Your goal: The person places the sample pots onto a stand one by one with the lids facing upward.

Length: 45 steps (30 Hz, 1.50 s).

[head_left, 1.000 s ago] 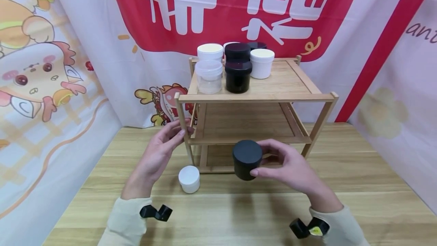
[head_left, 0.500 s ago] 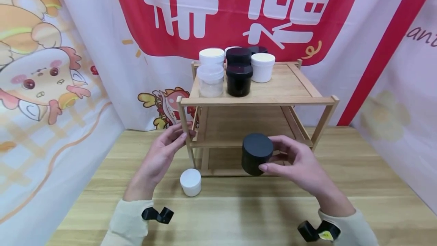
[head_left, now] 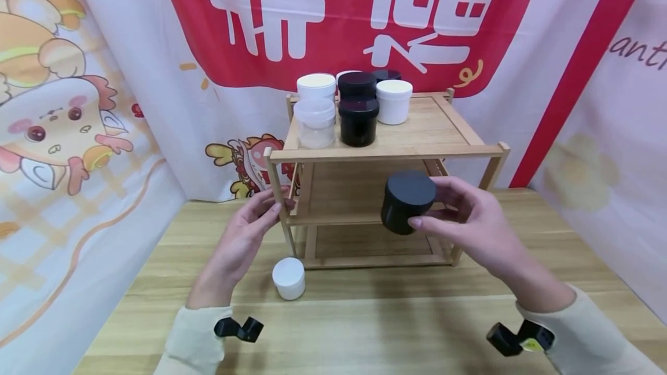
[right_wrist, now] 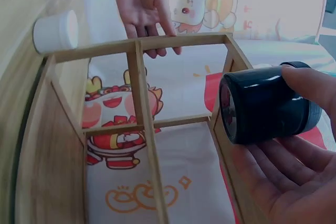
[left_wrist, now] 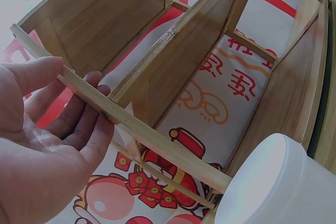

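My right hand (head_left: 471,219) grips a black lidded jar (head_left: 406,201) by its side, in the air before the front of a wooden shelf rack (head_left: 385,152). The right wrist view shows the jar (right_wrist: 262,106) between thumb and fingers. At the rack's front left post (head_left: 275,184), my left hand (head_left: 242,239) holds on, its thumb in front and fingers behind, as the left wrist view also shows with the hand (left_wrist: 52,124) round the post. A white lidded jar (head_left: 289,279) stands on the table below the left hand.
On the rack's top shelf, several jars crowd the left half: a clear jar (head_left: 314,126), a black jar (head_left: 358,123), a white jar (head_left: 394,103) and others behind. Two lower shelves lie beneath. A printed cloth (head_left: 250,68) hangs behind the wooden table (head_left: 344,328).
My right hand has lifted the black jar and moved it rightward, from near the bottom shelf's height to before the middle shelf. My left hand stays on the post.
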Motion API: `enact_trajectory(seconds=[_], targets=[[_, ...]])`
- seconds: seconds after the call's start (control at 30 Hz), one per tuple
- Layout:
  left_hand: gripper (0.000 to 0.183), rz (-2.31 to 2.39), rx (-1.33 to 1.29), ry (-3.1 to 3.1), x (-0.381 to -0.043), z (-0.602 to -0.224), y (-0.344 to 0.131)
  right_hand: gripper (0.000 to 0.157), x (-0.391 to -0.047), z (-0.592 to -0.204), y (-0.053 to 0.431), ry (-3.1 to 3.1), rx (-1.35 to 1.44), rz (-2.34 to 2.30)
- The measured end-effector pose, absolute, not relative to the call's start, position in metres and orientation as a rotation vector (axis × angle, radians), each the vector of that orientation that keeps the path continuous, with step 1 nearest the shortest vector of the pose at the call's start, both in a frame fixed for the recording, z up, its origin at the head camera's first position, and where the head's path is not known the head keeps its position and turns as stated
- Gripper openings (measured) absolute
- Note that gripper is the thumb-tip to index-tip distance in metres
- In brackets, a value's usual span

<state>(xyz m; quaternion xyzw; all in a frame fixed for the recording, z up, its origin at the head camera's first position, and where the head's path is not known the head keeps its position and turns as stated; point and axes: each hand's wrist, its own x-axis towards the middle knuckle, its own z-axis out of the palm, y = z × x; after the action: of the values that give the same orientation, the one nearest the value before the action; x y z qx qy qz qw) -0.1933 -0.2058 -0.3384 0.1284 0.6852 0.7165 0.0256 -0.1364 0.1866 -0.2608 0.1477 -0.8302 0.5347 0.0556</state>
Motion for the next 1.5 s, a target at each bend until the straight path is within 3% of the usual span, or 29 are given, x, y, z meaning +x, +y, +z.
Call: enact_trajectory(seconds=[0.73,1.5], targets=[[0.049,2.207,0.369,2.125,-0.194,-0.339,-0.206,0.055,-0.134,-0.219,0.206,-2.592,0.373,1.488],[0.048,2.210,0.375,2.113,-0.193,-0.337,-0.206,0.061,-0.156,-0.170,0.212,-2.687,0.190,1.392]])
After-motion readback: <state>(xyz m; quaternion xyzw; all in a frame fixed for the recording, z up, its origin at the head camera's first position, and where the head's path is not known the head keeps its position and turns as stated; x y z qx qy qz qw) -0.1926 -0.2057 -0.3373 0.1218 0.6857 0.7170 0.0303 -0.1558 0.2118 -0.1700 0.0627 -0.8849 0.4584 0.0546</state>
